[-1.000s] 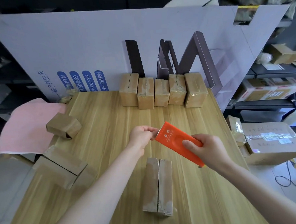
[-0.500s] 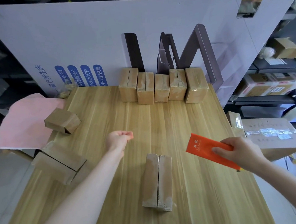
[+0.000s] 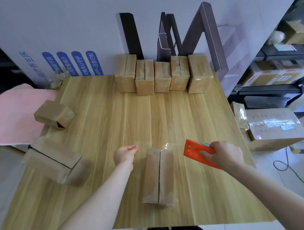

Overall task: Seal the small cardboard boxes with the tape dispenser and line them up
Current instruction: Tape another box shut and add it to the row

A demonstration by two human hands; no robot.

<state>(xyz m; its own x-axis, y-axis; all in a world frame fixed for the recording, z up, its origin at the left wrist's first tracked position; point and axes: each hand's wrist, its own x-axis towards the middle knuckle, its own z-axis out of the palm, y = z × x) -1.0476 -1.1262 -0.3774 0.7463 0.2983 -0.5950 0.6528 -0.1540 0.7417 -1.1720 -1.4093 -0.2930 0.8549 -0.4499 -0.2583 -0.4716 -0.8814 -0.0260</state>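
Unsealed box (image 3: 158, 176), seam up. Right hand (image 3: 221, 155) grips tape dispenser (image 3: 194, 150) just right of box's far end; left hand (image 3: 125, 153) just left, fingers (image 3: 133, 148) pinched, apparently on clear tape (image 3: 167, 146). Hold strip taut, centre over seam.

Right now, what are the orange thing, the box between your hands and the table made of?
The tape dispenser: probably plastic, smooth and evenly coloured. The box: brown cardboard, matte, with shiny clear tape. The table: wood or wood-print top, pale with long grain stripes.
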